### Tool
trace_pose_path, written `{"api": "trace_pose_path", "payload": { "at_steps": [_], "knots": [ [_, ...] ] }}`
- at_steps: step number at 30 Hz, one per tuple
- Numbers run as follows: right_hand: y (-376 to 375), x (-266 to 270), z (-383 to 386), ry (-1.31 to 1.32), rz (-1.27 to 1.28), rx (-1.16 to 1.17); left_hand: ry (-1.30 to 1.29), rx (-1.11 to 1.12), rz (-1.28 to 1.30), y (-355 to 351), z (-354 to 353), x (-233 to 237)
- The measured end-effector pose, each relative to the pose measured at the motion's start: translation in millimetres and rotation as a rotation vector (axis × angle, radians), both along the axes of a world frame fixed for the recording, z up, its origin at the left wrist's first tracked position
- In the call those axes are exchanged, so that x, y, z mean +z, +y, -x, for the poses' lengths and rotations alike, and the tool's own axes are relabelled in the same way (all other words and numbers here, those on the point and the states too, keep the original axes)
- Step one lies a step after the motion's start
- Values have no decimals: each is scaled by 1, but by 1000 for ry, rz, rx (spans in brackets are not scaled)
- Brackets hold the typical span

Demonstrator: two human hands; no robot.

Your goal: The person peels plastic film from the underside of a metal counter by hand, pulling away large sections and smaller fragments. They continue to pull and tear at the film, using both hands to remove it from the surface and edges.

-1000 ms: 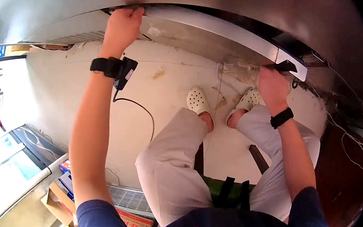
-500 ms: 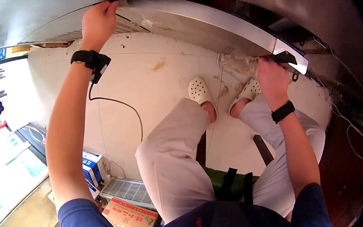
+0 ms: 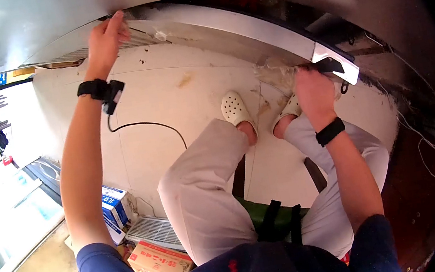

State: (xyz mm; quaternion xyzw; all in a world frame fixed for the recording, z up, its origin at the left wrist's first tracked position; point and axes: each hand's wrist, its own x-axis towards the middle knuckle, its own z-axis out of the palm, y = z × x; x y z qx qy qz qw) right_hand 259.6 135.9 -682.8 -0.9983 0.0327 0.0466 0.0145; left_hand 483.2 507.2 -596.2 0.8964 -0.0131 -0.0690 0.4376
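Observation:
At the upper left my left hand (image 3: 107, 43) is closed at the lower edge of a large metal panel (image 3: 66, 23); anything between its fingers is too small to make out. Clear plastic film (image 3: 276, 74) hangs beside my right hand (image 3: 313, 90), which is closed at the right end of a shiny metal strip (image 3: 235, 25). A black piece (image 3: 329, 66) sits at that end, just above the fingers. What my right fingers grip is hidden. Both wrists wear black straps, the left with a small device and cable.
My legs and pale clogs (image 3: 236, 108) are over the tiled floor, with a green seat (image 3: 274, 215) below me. Boxes (image 3: 160, 260) and a grille (image 3: 156, 231) are at the lower left. Loose wires (image 3: 426, 141) hang at the right.
My left hand has shifted left and slightly down, with its fingers turned more upward. My right hand has moved slightly left. The view has shifted a little, and the metal edge appears lower at left.

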Motion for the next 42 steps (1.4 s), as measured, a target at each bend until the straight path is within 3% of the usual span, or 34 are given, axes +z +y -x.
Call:
{"api": "trace_pose_path", "payload": {
  "at_steps": [2,6,8,10,12,14,15,20,25,28,29,36,42],
  "knots": [
    [1,3,0,-14,27,22,63,137,-25,-18,6,10],
    [-3,-3,2,-23,109,102,185,83,-112,-16,21,-4],
    [-2,-3,0,-15,117,97,175,117,-80,-15,15,-7],
    [1,0,3,8,125,103,56,193,-280,-27,11,5],
    [3,5,0,21,88,53,110,206,-270,-33,8,7],
    [1,1,1,25,92,66,-22,205,-423,-20,-7,-12],
    [2,1,0,26,97,56,-248,201,-682,-21,-7,-21],
    [7,7,-2,15,127,95,-250,286,-689,-38,6,-11],
    [1,-5,-1,18,185,131,-364,168,-762,-32,4,-16],
    [2,-6,-2,42,153,81,-453,230,-792,-31,10,-22],
    [4,-2,-1,22,161,83,-527,139,-780,-23,16,-22],
    [9,8,-3,-122,225,141,-525,242,-732,-19,19,-26],
    [6,2,-1,-62,203,120,-437,337,-668,-21,27,-23]
  ]
}}
